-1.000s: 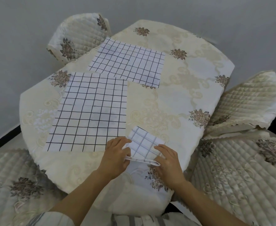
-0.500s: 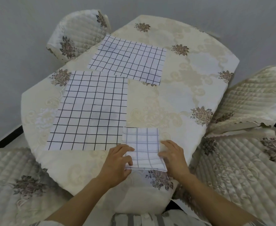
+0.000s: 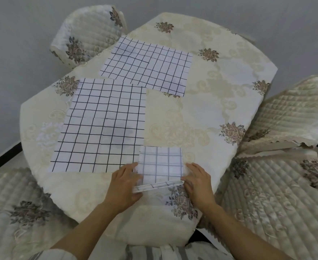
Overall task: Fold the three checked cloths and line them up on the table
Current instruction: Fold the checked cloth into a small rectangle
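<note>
The table had a flowery cream cover. At its near edge, the left hand and right hand pinched the small folded cloth with their fingers, maybe to set it straight. Behind it, the middle cloth and far cloth lay flat, unfolded.
</note>
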A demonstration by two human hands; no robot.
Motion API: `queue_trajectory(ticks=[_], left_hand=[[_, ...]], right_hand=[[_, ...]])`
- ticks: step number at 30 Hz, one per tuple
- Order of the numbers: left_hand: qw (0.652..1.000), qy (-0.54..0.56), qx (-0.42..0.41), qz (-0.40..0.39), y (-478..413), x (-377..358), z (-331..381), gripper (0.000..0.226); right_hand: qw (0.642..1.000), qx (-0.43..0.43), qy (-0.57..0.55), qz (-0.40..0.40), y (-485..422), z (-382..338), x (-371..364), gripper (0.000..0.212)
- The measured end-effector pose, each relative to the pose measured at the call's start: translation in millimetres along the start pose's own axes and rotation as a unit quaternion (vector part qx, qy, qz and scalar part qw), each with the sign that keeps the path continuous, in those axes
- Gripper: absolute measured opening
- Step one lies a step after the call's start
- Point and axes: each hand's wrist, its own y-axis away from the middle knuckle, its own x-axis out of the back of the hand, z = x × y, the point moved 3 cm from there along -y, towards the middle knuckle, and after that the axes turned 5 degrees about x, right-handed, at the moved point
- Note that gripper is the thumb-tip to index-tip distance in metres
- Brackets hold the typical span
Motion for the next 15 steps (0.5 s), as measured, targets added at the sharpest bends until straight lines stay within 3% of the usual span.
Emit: queue_trajectory(ticks=[6,9,15], left_hand=[[0.999,0.031,0.005,0.028,-5,-1,-2,0.039],[0.997,0.055,0.045,0.034,-10,-7,-8,0.036],[0.994,0.061,0.075,0.057,-22,-7,-14,0.021]], right_hand=[[0.999,-0.031,-0.017,0.013,1,7,-9,0.012],[0.998,-0.057,-0.018,0.011,1,9,-10,0.004],[0.993,-0.111,-0.046,0.021,-3,6,-8,0.012]])
